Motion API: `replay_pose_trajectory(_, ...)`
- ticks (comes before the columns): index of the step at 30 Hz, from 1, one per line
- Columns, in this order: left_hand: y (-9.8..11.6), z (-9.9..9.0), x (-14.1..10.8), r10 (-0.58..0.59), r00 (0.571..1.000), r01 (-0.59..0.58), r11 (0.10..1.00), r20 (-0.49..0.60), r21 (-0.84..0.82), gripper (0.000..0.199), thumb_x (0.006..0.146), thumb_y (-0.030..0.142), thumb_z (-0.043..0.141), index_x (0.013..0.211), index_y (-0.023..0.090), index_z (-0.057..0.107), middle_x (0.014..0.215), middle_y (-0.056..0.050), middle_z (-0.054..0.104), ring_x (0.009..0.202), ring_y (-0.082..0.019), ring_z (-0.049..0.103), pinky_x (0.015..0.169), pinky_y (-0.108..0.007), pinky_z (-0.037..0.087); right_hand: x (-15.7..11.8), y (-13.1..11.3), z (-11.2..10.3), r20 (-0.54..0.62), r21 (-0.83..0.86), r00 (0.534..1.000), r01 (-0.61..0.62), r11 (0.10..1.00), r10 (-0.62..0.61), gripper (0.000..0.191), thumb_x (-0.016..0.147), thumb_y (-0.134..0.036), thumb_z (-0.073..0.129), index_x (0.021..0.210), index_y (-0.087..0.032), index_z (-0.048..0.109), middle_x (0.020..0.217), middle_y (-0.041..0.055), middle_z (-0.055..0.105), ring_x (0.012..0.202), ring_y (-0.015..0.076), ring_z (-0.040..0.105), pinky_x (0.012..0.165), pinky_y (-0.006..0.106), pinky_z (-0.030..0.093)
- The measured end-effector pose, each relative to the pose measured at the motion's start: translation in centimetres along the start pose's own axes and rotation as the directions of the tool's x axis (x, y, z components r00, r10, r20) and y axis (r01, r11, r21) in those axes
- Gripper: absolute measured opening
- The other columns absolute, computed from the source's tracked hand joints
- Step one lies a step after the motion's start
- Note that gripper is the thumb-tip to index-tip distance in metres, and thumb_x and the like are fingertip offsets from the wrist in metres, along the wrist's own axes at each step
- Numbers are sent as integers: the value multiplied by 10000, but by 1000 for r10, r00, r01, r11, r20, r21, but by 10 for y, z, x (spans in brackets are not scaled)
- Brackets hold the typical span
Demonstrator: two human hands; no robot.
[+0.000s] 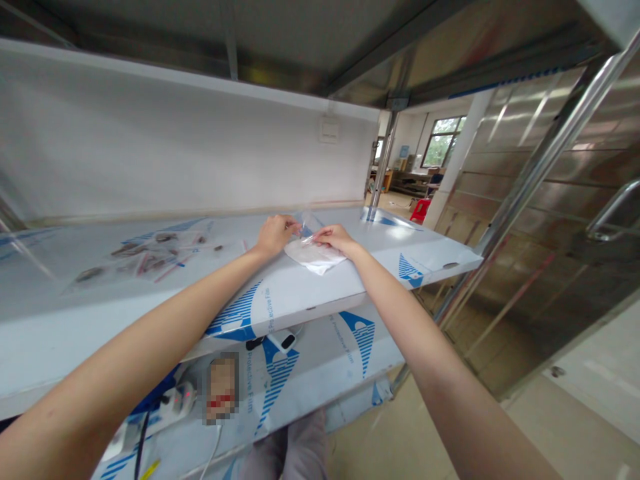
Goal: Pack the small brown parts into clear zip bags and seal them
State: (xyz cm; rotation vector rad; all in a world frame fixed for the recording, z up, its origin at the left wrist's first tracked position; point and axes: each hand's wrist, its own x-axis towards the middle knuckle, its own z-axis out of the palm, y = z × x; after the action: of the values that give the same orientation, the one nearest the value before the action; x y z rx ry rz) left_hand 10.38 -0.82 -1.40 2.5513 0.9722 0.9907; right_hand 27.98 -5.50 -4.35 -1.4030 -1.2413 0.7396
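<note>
The white plastic bag [316,257] is risking a slip on the shelf [386,248] if the right hand [336,239] is pinching that slick film too lightly. It's lying right under those nearly closed right fingertips, while the left hand [274,236] is curling beside it, its hold unclear.

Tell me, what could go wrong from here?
The thin plastic bag between the left hand and right hand might tear if pulled hard. Lying near the shelf's front edge, it could slip off. The small dark piece, loose beside the other bags, might get brushed away.
</note>
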Motion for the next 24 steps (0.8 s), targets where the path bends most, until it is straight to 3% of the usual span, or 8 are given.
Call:
replay_pose_trajectory(3,-7,2,2,29,999,-28,999,22,-42,259,825,256,463,859,159,701,821,-68,693,705,-165,583,692,-260,396,2,1,-1,4,-22,1000,6,1000,-6,153,662,-7,646,607,-147,673,602,13,662,515,73,545,573,198,466)
replay_pose_trajectory(10,-8,3,5,31,999,-26,990,36,-136,313,684,287,643,967,157,673,860,-57,706,751,-174,605,682,-261,425,-1,-3,-1,-4,-18,1000,-21,1000,21,131,675,-10,644,627,-130,669,565,12,642,488,75,548,539,201,444)
replay_pose_trajectory(15,-11,5,6,-137,989,150,929,61,-339,686,613,350,718,1229,138,503,910,-73,701,696,-158,593,596,-245,436,-2,-5,-1,-26,-18,1000,-14,1000,14,60,689,-69,664,667,-123,672,559,7,631,467,67,510,516,203,418)
replay_pose_trajectory(17,-13,6,6,-168,977,206,905,132,-372,616,625,366,711,1166,114,558,884,-70,700,657,-144,576,573,-235,423,-1,-5,0,-45,-2,999,-3,1000,3,43,691,-88,668,676,-129,673,571,2,632,464,63,496,509,203,411)
replay_pose_trajectory(19,-16,6,5,-133,973,193,921,191,-339,419,650,361,688,977,101,662,792,-52,696,632,-136,560,576,-232,407,-1,-5,0,-36,22,999,20,1000,-19,47,693,-93,664,679,-138,674,604,3,643,488,66,511,506,198,406)
replay_pose_trajectory(21,-16,6,5,-95,979,146,944,183,-296,280,684,344,648,820,104,700,706,-41,680,610,-131,548,581,-234,393,-2,-6,1,7,43,999,39,998,-40,62,700,-96,653,703,-150,683,673,13,669,533,72,541,509,190,404)
replay_pose_trajectory(24,-14,3,6,-85,988,114,962,125,-247,242,727,313,583,776,112,708,678,-47,674,592,-133,544,593,-241,393,-5,-13,-1,62,32,997,52,998,-54,102,727,-141,633,787,-178,707,822,28,702,595,81,576,505,183,397)
